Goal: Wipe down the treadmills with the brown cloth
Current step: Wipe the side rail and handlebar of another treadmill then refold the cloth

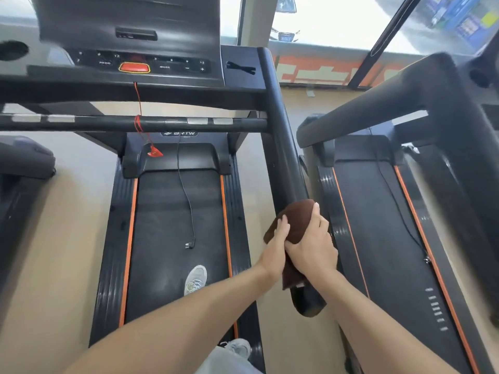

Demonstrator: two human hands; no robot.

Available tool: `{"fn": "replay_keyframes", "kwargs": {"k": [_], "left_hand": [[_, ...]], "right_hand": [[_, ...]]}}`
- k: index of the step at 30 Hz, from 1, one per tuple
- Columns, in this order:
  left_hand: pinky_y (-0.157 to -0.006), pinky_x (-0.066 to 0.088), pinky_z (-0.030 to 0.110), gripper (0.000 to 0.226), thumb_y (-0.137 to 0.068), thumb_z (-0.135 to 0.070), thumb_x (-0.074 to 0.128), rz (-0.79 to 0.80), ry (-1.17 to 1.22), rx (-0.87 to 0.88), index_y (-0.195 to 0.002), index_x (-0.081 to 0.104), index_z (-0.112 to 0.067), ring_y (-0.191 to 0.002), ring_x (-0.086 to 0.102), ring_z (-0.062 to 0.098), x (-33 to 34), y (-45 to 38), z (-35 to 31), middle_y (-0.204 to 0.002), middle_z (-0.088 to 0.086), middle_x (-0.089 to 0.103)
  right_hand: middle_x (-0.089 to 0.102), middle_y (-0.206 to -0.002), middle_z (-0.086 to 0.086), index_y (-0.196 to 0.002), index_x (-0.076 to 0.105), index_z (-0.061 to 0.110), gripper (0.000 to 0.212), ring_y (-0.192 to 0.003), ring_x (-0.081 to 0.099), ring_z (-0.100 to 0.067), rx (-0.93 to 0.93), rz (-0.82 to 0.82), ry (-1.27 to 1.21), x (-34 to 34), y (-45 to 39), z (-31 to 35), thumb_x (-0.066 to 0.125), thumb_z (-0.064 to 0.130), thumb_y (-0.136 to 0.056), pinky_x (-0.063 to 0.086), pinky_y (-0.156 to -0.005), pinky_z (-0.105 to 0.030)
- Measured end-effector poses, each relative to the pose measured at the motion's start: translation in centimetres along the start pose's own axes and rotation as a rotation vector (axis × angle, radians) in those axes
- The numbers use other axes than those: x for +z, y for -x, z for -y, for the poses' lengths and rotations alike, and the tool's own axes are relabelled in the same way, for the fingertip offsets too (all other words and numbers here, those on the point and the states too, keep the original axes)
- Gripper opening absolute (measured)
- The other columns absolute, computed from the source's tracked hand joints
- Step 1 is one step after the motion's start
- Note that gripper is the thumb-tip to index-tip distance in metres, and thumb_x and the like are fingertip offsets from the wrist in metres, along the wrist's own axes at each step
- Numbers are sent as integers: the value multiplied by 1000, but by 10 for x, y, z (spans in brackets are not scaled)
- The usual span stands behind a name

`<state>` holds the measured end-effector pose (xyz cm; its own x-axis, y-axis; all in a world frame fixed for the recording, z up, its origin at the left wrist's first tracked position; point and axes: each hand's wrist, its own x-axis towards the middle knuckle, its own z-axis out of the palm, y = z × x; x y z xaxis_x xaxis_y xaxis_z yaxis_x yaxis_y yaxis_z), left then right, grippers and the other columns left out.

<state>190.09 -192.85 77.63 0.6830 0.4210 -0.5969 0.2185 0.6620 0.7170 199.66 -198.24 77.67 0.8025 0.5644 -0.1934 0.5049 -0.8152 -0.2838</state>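
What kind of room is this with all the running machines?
Probably a gym. A treadmill stands with another treadmill right beside it, by big windows. Both hands, left and right, hold a brown cloth on its handrail.

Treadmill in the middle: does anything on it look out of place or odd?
Yes. A black power cable trails loose down the running belt, its plug lying unplugged ahead of the person's shoe. The red safety clip dangles from the crossbar, attached to nobody. No damage or spill shows.
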Motion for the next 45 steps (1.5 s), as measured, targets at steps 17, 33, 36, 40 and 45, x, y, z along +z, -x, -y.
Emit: {"fn": "replay_keyframes", "kwargs": {"k": [17, 33, 36, 40, 45], "left_hand": [[-124, -16, 53, 60, -108, -57, 18, 107, -821, 267, -163, 14, -34, -148, -36, 12, -38, -174, -179, -166, -22, -21], [-113, 43, 43, 51, -98, -53, 59, -134, -138, -152, -140, 57, -23, -126, 60, 23, -98, -151, -130, -133, -2, 66], [-98, 54, 37, 42, -94, -53, 66, 3, -30, -186, -118, 72, -20, -102, 73, 18, -94, -136, -119, -104, -1, 77], [-94, 54, 33, 18, -90, -38, 75, -44, -72, -102, -94, 73, -20, -92, 68, 16, -81, -115, -110, -92, -1, 75], [-94, 59, 47, 18, -86, -25, 71, -230, -261, -152, -96, 75, -11, -89, 69, 24, -82, -97, -90, -100, 10, 77]], "right_hand": [[55, -130, 2, -143, 41, 28, 45, -118, 60, -18, -36, -6, -106, -7, -192, 104, 48, 51, -105, 42, -90, -26], [49, -151, 24, -153, 33, 52, 59, -133, 54, -8, -84, 0, -527, -21, -138, 86, 57, 50, -99, 48, -109, -45], [47, -155, 18, -152, 42, 45, 59, -138, 49, -6, -138, 33, -608, -22, -116, 66, 66, 35, -98, 44, -115, -46], [49, -152, 20, -133, 51, 62, 58, -136, 50, -2, -193, 87, -675, -27, -87, 42, 75, 28, -92, 43, -114, -39], [55, -144, 22, -129, 70, 35, 29, -131, 50, 1, -12, 62, -737, -38, -62, 19, 55, 40, -105, 36, -110, -24]]}}
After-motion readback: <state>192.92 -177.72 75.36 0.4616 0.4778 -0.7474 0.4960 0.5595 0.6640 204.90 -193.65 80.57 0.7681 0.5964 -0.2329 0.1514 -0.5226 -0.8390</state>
